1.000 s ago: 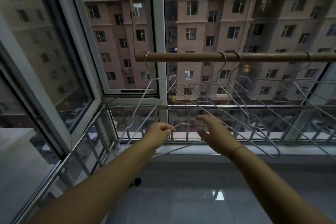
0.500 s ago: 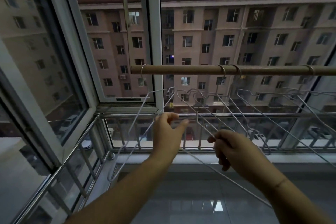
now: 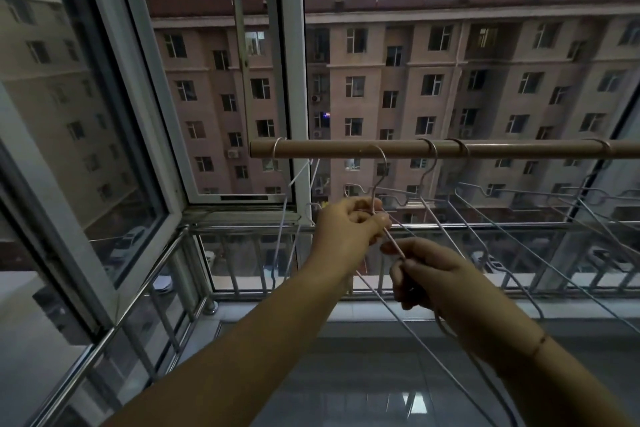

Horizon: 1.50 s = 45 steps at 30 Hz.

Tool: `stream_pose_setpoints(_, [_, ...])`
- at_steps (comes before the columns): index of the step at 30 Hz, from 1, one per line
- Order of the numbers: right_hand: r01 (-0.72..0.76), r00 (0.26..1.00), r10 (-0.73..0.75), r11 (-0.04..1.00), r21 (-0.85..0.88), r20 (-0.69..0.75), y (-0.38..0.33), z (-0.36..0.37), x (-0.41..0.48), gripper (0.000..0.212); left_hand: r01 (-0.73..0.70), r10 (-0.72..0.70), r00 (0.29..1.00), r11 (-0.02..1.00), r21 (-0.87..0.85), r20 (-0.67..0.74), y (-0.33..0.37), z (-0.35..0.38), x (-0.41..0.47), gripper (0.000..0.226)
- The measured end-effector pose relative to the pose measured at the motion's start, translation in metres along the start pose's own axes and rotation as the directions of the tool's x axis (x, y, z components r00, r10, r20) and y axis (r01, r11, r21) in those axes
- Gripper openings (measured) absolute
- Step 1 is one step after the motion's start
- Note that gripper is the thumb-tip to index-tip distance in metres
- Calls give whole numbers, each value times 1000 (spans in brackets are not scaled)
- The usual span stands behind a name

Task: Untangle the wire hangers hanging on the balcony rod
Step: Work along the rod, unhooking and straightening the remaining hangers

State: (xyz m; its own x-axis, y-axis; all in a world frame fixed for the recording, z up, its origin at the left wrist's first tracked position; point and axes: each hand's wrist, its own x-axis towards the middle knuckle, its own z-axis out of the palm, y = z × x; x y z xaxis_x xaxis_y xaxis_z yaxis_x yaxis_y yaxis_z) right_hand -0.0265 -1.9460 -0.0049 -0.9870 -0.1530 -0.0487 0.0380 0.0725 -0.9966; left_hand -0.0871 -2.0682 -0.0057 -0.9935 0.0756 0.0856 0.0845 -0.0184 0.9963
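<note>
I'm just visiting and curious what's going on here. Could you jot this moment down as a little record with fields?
Place: balcony by a window, apartment block outside
Rod: brown rod, horizontal
Hangers on rod: wire hangers, hooks over the rod, frames overlapping
Held hanger: wire hanger, hook at the rod, whether over it unclear
Left hand: left hand closed at the hanger's neck
Right hand: right hand pinching its wire lower down
Railing: metal railing behind
</note>
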Motion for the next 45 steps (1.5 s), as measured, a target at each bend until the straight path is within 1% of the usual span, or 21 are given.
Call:
stream_pose_setpoints(4, [36,999,-36,999,-4,6,-5,3,2,28,-52,52,999,999,-15,-1,9,1,3,19])
stream_pose_setpoints(8, [31,999,-31,1000,0,-21,-9,8,12,25,-11,11,999,1000,25,-34,14,-3,11,22])
stream_pose_setpoints(11, [24,999,-24,1000,11,-43,-6,13,21,26,23,-16,997,997,77,-80,8,-10,13,34])
stream_pose_setpoints(14, [13,997,-10,999,45,-70,-1,15,33,26,10,3,994,992,125,-105,5,-21,7,38])
stream_pose_setpoints(16, [9,997,-3,997,75,-73,0,16,41,25,-40,60,991,986,161,-121,7,-30,2,35])
stream_pose_setpoints(18, [4,998,2,997,81,-69,-1,17,48,25,-127,173,966,965,229,-194,9,-44,-1,26])
stream_pose_setpoints(20, [5,998,0,997,78,-71,-2,19,54,25,-203,303,901,928,313,-312,11,-61,-1,15])
stream_pose_setpoints(21, [6,997,-1,998,69,-72,-2,20,57,25,-213,340,865,915,343,-369,9,-70,1,12])
stream_pose_setpoints(22, [7,997,-3,999,54,-72,-3,22,60,25,-200,344,841,914,352,-417,7,-79,3,11])
stream_pose_setpoints(23, [8,997,-6,999,36,-72,-3,23,62,24,-162,311,839,926,340,-447,3,-86,5,12])
stream_pose_setpoints(24, [10,997,-9,1000,22,-74,-2,25,64,23,-109,246,859,945,309,-450,0,-91,6,16])
stream_pose_setpoints(26, [10,996,-8,1000,14,-84,-2,29,67,20,24,80,924,963,267,-373,-6,-98,7,26])
stream_pose_setpoints(27, [7,996,-6,1000,11,-89,-2,31,68,20,75,19,947,957,279,-322,-10,-100,8,30])
stream_pose_setpoints(29, [9,995,-10,1000,-9,-102,-1,34,71,19,122,-53,969,951,284,-240,-14,-102,8,29])
stream_pose_setpoints(31, [18,993,-20,1000,-19,-117,1,38,74,20,127,-76,975,961,247,-207,-16,-102,8,24])
stream_pose_setpoints(32, [23,993,-25,1000,-18,-120,1,39,76,20,125,-76,974,966,227,-214,-17,-101,7,23])
stream_pose_setpoints(37, [51,995,-53,998,-33,-85,1,44,76,21,95,-41,950,983,159,-310,-19,-106,3,28])
stream_pose_setpoints(41, [56,998,-57,998,-40,-40,0,49,77,20,74,-34,936,992,100,-351,-20,-106,0,26])
stream_pose_setpoints(45, [57,998,-58,998,-30,-33,1,50,78,19,53,-43,923,998,16,-383,-16,-107,-3,26])
